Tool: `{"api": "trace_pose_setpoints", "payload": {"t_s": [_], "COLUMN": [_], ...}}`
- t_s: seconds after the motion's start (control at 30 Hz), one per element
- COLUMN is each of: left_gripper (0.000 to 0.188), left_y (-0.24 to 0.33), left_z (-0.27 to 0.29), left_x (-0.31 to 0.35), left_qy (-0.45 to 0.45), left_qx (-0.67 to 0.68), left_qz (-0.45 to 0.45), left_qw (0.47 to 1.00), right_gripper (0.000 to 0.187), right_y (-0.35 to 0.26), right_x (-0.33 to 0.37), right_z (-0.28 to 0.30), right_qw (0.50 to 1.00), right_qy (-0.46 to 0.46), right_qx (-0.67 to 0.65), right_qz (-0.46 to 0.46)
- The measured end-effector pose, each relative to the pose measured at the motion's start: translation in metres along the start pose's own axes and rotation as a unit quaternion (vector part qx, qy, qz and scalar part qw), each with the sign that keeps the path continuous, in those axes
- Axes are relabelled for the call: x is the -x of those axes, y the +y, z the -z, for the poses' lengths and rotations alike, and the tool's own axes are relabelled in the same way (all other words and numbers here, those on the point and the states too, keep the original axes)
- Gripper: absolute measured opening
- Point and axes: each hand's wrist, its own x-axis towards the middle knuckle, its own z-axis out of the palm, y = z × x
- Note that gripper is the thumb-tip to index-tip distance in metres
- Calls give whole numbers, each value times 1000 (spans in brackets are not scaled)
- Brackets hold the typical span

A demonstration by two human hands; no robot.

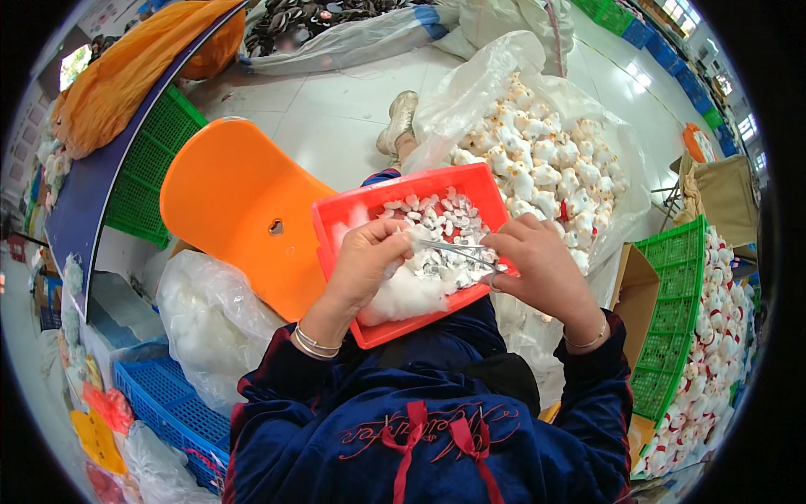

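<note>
A red plastic tray (pixel 395 332) rests on my lap, holding several small white plush pieces (pixel 445 220) and a clump of white stuffing (pixel 411 294). My left hand (pixel 367 260) pinches a small white piece with stuffing over the tray. Metal tweezers (pixel 457 248) are gripped in my right hand (pixel 541 269), their tips pointing left toward the piece in the left hand.
An orange plastic chair (pixel 231 202) stands to my left, a clear bag of small white plush toys (pixel 546 160) ahead. A green crate (pixel 676 311) of more toys is at right. A bag of stuffing (pixel 210 319), a blue crate (pixel 172 412) and a green crate (pixel 151 168) sit left.
</note>
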Motion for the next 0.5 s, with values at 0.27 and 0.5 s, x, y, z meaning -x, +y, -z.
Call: {"api": "trace_pose_setpoints", "payload": {"t_s": [0.27, 0.5], "left_gripper": [11, 18], "left_y": [5, -1], "left_z": [-10, -17], "left_x": [8, 8], "left_qy": [-19, 12], "left_qx": [113, 23], "left_qz": [35, -38], "left_qw": [993, 999], "right_gripper": [54, 39], "right_y": [1, 6], "right_x": [-3, 1], "right_z": [-11, -4], "right_qw": [986, 995], "right_qy": [150, 82], "right_qx": [-48, -18], "right_qz": [63, 45]}}
